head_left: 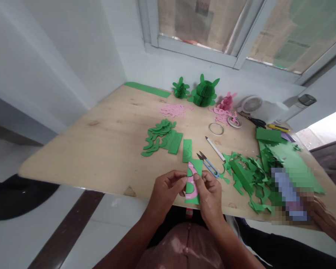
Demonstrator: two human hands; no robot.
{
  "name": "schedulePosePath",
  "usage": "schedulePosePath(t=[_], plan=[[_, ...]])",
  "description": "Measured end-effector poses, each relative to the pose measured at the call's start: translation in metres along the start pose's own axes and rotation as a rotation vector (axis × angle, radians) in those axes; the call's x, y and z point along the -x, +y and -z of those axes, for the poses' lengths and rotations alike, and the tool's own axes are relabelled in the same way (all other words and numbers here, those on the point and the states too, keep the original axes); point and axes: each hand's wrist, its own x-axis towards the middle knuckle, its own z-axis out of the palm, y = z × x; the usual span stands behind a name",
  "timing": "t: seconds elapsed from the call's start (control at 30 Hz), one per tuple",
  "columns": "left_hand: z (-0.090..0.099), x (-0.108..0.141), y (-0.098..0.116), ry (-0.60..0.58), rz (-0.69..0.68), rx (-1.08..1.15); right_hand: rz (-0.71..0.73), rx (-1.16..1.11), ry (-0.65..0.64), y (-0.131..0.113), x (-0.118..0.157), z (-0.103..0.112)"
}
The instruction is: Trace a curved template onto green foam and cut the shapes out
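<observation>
Close to the table's front edge, my left hand (168, 190) pinches the left side of a green paper piece (196, 198), and my right hand (211, 192) grips its right side. A curved pink paper shape (194, 190) lies on top of that green piece. Just beyond it is a small green rectangle (187, 146) with curved lines on it. Blue-handled snips (210, 166) rest beyond my right hand, blades pointing away to the left. A white pen (215, 148) lies behind them. Green cut shapes (156, 136) are piled beyond my left hand.
Green scraps (249, 172) spread over the right of the wooden table (95, 149). Another person's hand (322, 213) is at the right edge near a blurred object. Green paper figures (204, 93), pink shapes (173, 110), tape rings (216, 129) and a fan (251, 104) stand or lie farther back.
</observation>
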Motion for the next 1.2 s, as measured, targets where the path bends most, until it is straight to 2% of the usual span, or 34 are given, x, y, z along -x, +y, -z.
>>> schedulePosePath(t=[0.47,0.8,1.2], plan=[[-0.011,-0.014,0.009,0.127,-0.039,0.075,-0.029,0.028,-0.025,0.002,0.003,-0.001],[-0.007,-0.018,0.002,0.084,-0.03,0.113,-0.06,0.008,-0.023,-0.002,0.004,-0.003],[-0.007,-0.015,0.006,0.103,-0.019,0.108,-0.054,-0.013,-0.064,-0.001,0.005,-0.002]])
